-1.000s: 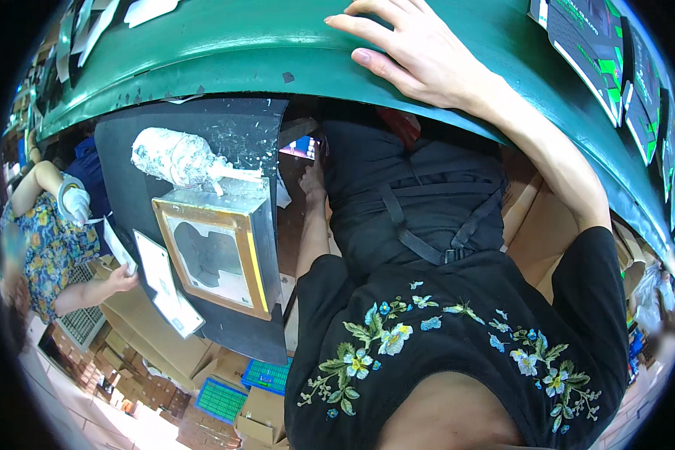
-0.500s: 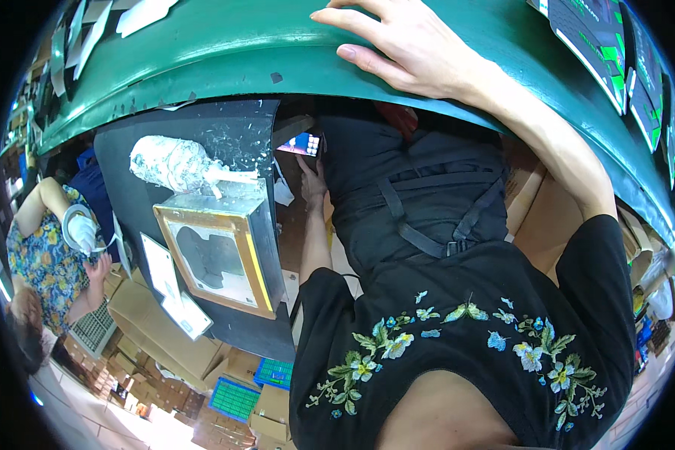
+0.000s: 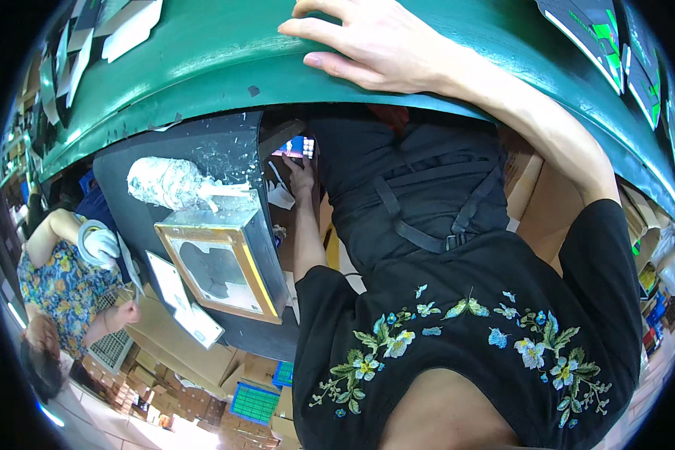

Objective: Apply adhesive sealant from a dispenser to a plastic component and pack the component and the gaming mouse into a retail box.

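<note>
While the left hand (image 3: 301,174) hangs below the near edge of the green worktop (image 3: 202,52), curled around a small lit phone (image 3: 298,146) as it was a second ago, the right hand (image 3: 371,45) lies open and flat on that edge, having slid a little leftward; farther along lie white cards (image 3: 131,26).

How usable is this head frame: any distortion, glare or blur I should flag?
Head view: strong fisheye bend, the green table's edge curves into an arc and black corners frame the picture; glare blows out the floor at the lower left; the right hand flat on the table is sharp, while the left hand with its lit phone sits in shadow under the table.
</note>
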`<state>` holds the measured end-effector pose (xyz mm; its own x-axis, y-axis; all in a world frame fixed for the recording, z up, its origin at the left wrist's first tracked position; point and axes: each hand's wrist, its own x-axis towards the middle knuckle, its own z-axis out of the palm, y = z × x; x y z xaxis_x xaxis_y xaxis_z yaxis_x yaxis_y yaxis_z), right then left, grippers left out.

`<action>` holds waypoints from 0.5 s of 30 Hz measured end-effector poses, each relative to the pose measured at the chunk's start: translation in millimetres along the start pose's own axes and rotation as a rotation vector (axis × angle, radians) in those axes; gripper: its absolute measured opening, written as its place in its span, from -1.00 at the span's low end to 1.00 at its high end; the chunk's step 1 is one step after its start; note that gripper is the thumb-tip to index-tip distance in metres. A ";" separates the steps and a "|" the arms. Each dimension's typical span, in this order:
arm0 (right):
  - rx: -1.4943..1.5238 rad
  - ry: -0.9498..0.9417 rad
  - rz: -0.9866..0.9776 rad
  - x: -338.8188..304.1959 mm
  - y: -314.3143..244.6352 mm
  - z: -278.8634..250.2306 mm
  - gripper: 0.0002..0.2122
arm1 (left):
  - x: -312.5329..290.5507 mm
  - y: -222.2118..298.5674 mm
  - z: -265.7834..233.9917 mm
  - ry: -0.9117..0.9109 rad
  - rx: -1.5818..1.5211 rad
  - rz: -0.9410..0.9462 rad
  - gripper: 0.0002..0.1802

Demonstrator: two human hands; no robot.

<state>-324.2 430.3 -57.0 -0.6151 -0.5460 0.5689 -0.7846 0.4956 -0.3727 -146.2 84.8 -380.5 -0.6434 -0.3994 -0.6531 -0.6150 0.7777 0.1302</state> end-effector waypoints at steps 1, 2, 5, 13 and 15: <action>0.007 -0.005 0.008 -1.3 0.9 -0.6 -0.67 | 1.5 4.1 -0.6 0.003 -0.010 0.001 -0.10; 0.004 -0.003 0.015 -3.0 2.3 -1.9 -0.67 | 4.4 10.2 -0.4 -0.010 -0.015 -0.011 -0.09; -0.011 0.015 0.004 -3.9 4.6 -2.7 -0.68 | 3.4 21.1 1.2 -0.032 -0.001 0.000 -0.08; -0.001 -0.067 -0.039 33.9 -18.8 -1.9 -0.66 | -29.0 -23.9 -23.1 0.466 -0.157 0.422 -0.37; -0.057 -0.113 0.060 0.4 1.7 12.0 -0.63 | -76.4 11.6 -21.1 0.184 -0.462 0.314 -0.59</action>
<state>-326.7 422.8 -66.2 -0.6680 -0.5853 0.4595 -0.7425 0.5652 -0.3595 -113.8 114.0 -313.4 -0.8700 -0.2940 -0.3957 -0.4905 0.5965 0.6353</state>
